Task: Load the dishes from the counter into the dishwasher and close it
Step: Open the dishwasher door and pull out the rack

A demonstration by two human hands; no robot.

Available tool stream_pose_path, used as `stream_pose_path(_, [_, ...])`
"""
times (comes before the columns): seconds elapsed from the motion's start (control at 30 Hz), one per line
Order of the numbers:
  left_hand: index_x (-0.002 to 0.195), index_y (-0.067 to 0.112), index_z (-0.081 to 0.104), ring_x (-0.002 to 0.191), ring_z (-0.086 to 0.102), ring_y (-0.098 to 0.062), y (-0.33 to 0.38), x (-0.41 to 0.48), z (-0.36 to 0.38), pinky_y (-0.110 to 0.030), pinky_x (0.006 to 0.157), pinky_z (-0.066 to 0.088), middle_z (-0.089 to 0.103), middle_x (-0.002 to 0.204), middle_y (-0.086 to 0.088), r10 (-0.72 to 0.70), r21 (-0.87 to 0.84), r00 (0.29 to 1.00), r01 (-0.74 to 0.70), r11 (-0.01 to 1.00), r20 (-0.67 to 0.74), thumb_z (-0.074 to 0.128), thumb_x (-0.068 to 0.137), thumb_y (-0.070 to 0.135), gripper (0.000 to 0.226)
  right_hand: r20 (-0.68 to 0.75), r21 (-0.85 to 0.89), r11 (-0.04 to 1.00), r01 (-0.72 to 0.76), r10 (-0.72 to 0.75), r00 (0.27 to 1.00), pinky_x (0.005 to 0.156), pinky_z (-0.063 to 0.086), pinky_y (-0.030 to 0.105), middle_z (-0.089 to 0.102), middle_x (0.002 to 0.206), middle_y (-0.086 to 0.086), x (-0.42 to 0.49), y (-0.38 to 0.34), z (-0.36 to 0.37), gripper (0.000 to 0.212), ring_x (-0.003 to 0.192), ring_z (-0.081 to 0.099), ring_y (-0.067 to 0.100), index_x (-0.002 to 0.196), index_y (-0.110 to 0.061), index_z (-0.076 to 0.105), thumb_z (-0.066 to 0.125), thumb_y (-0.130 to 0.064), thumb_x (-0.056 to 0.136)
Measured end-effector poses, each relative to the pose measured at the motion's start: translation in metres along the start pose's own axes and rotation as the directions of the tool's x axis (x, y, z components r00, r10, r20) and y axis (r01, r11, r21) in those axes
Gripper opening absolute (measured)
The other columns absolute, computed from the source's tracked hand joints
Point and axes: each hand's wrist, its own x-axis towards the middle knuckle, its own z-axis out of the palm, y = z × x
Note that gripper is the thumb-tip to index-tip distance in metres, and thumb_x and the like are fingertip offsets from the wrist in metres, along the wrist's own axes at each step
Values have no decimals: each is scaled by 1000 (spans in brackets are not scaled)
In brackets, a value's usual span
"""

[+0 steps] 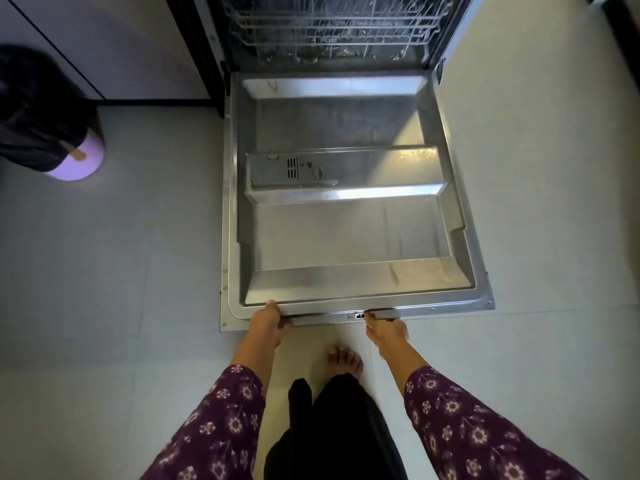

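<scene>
**Door down flat, both hands on its near edge; load status unconfirmed**

Obs. The dishwasher door (346, 237) lies fully open, roughly level above the floor (121, 254), inner face up. Detergent dispenser (291, 169) sits left of centre on that face. Nothing rests on the door.

Hands. Left hand (268, 322) grips the near-left part of the door's edge, thumb on top of the lip and fingers curled underneath. Right hand (384, 329) grips the near edge just right of the latch, thumb up against the rim and fingers wrapped below. Neither hand carries a dish.

Machine. At the far end, the lower wire rack (332, 26) sits inside the tub, pushed in. Small dark and greenish shapes show among the tines, too dim and cut off by the frame to name as dishes or residue. The upper part of the machine is out of frame.

Surroundings. A lilac bin (74, 164) with a dark liner stands far left by the cabinet (121, 46). One bare foot (344, 358) is planted just near of the door, between the arms.

Progress (judgement). The surface holding the dishes is out of view, so I cannot count what is loaded or what is left. A two-handed hold on the door edge fits either end of the job: door just lowered with loading to come, or door about to be lifted shut. The frame alone does not settle which. Certain: the door is not closed, so the closing step is outstanding.
</scene>
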Motion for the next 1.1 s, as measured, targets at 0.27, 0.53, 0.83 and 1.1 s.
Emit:
stream_pose_path(0.27, [132, 3, 39, 109, 52, -34, 5, -22, 4, -46, 92, 49, 47, 116, -16, 4, 49, 1000, -4, 999, -6, 48, 98, 25, 42, -99, 60, 988, -144, 149, 984, 65, 50, 35, 54, 103, 14, -13, -17, 0, 39, 91, 56, 26, 122, -1, 43, 60, -17, 90])
stream_pose_path(0.53, [123, 7, 43, 69, 49, -18, 60, -126, 41, -35, 71, 49, 44, 82, -7, 101, 218, 987, -126, 968, 124, 45, 98, 34, 37, 13, -189, 979, -81, 85, 996, 45, 37, 28, 50, 70, 11, -93, -93, 19, 17, 56, 47, 21, 86, 0, 53, 65, -9, 78])
stream_pose_path(0.83, [95, 2, 49, 73, 58, -19, 191, -163, 115, -36, 73, 55, 55, 79, -11, 284, 15, 922, -299, 954, 261, 44, 100, 27, 26, 151, -135, 925, 355, -335, 930, 63, 44, 32, 60, 66, 11, -116, -280, 73, 10, 62, 55, 22, 70, -9, 63, 58, -9, 79])
stream_pose_path(1.1, [105, 7, 49, 82, 59, -17, 315, -119, 219, -31, 74, 51, 56, 85, -8, 445, -139, 832, -423, 895, 330, 36, 103, 20, 18, 283, -73, 771, 632, -591, 755, 64, 43, 30, 54, 78, -1, -61, -445, 153, 21, 77, 52, 20, 85, -24, 54, 56, -4, 77])
